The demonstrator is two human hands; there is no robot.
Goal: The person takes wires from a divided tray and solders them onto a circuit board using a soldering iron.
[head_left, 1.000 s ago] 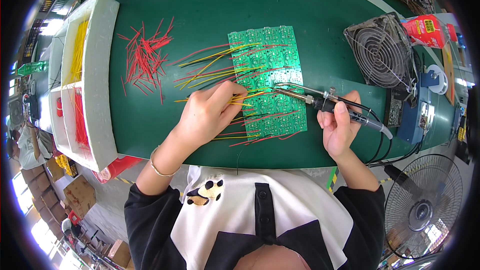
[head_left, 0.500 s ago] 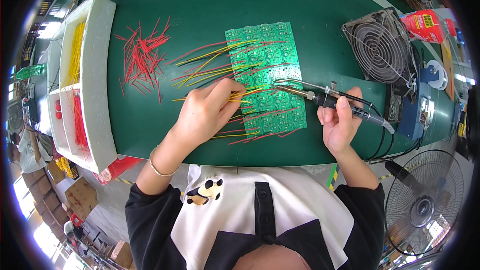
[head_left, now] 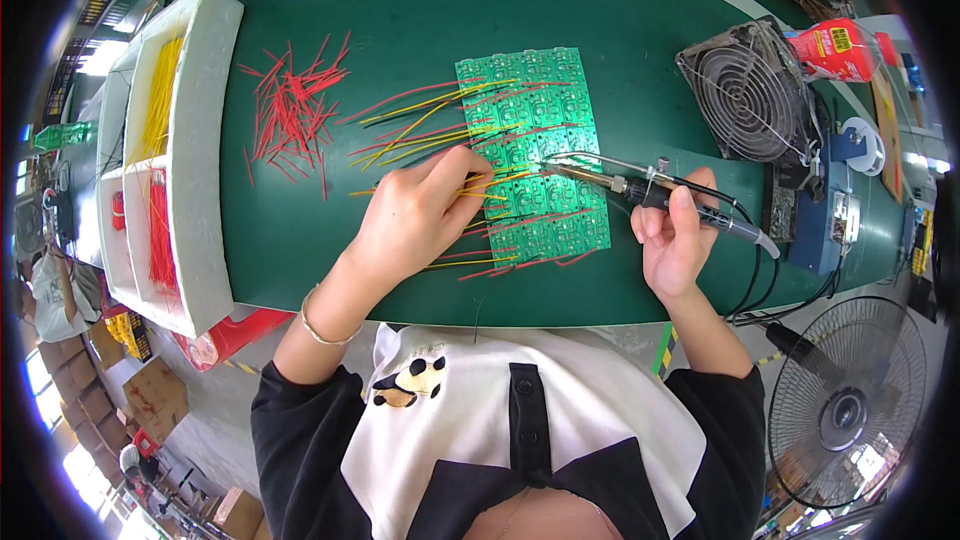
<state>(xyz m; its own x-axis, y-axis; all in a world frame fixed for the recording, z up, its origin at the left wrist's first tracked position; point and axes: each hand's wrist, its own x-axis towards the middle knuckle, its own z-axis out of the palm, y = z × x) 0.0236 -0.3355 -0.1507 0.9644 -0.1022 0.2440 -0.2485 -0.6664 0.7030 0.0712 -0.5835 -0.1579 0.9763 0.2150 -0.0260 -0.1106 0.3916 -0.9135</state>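
- Circuit board (head_left: 555, 200): it lies flat on the table (head_left: 400, 0) between our hands, red and yellow wires (head_left: 490, 197) reaching past its left edge.
- Our left hand (head_left: 425, 205) is pinched closed on wires at that edge; we cannot tell how many.
- Our right hand (head_left: 680, 240) grips the soldering iron (head_left: 645, 192), tip over the board; whether it touches, we cannot tell.
- If the tip slips, we could burn our left hand or scorch a neighbouring wire, so closely do they lie.
- If our pinch wavers, we could fix a wire crooked.
- We count one board, one iron, one foam box (head_left: 205, 160), one red bottle (head_left: 838, 50), one square fan (head_left: 748, 105), one standing fan (head_left: 845, 415); the loose red pile (head_left: 295, 110) is too tangled to count.
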